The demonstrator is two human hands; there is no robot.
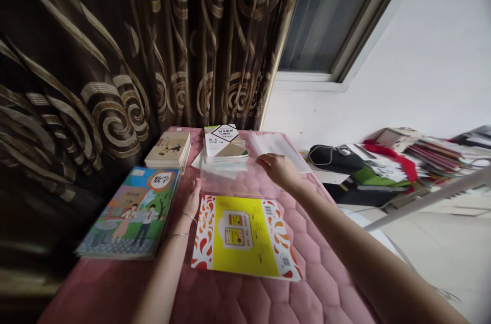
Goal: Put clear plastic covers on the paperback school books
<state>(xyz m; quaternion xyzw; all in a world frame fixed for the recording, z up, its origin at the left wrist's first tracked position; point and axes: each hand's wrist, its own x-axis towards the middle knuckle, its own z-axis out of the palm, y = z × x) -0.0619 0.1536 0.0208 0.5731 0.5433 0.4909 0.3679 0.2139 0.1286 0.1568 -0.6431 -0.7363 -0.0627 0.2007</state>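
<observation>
My right hand (279, 169) reaches forward over the pink quilted table top (314, 283), its fingers closed on the edge of a clear plastic sleeve (278, 147). My left hand (192, 199) rests on the cloth beside another clear plastic sheet (230, 181), fingers flat, between the blue illustrated textbook (132, 211) and the yellow and orange booklet (243, 237). Thin bracelets circle my left wrist.
At the back lie a beige book stack (169, 150) and a white and brown workbook (223, 141). A dark patterned curtain (115, 58) hangs behind. To the right, a black pouch (333, 156) and piled books (429, 153) crowd another surface below a window (330, 12).
</observation>
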